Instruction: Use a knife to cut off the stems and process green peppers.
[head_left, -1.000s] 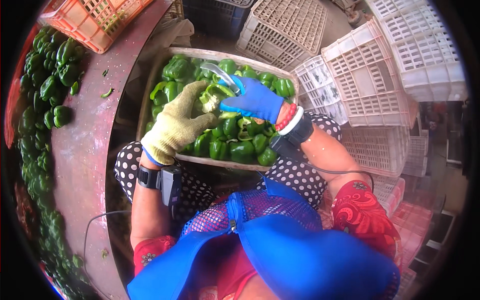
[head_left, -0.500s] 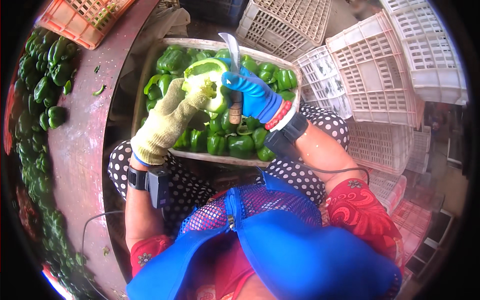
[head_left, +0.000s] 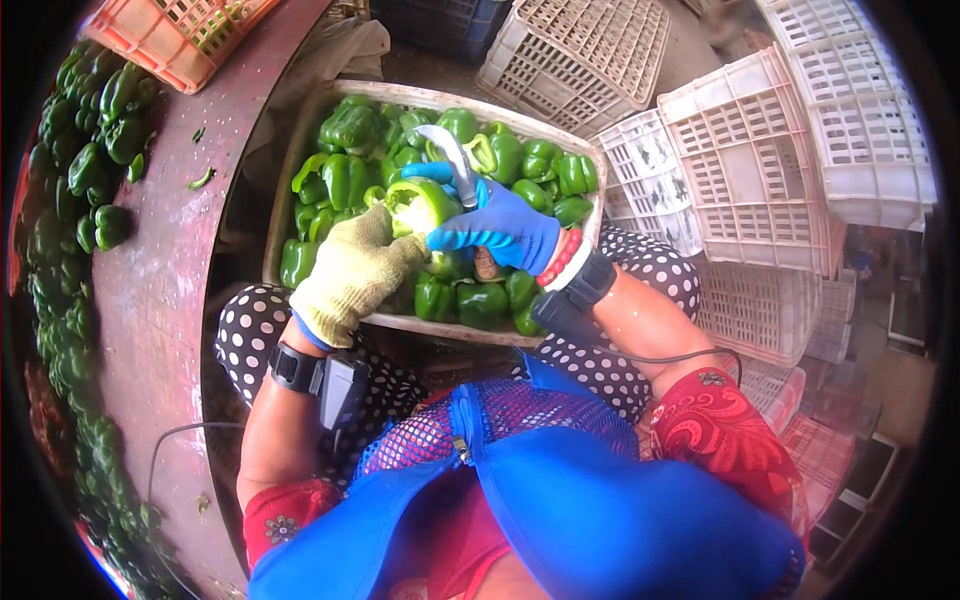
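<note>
My left hand (head_left: 352, 272), in a pale yellow knit glove, grips a cut green bell pepper (head_left: 416, 207) from its near left side. The pepper's pale inside faces up. My right hand (head_left: 512, 226), in a blue coated glove, is closed round a knife (head_left: 452, 155) with a curved blade and a wooden handle. The blade points away and to the left, above the pepper. Right-hand fingers also touch the pepper's right and far sides. Below both hands, a pale crate (head_left: 598, 200) holds several green bell peppers (head_left: 349, 126), some cut open.
On the left, a reddish table (head_left: 160, 290) carries a long heap of green peppers (head_left: 88, 170) and an orange crate (head_left: 185, 45) at its far end. Stacked white crates (head_left: 745, 160) stand to the right, with another upturned crate (head_left: 575, 55) at the back.
Both hands have come slightly nearer with the pepper, which is turned and more enclosed by the fingers. The knife blade now tilts further left.
</note>
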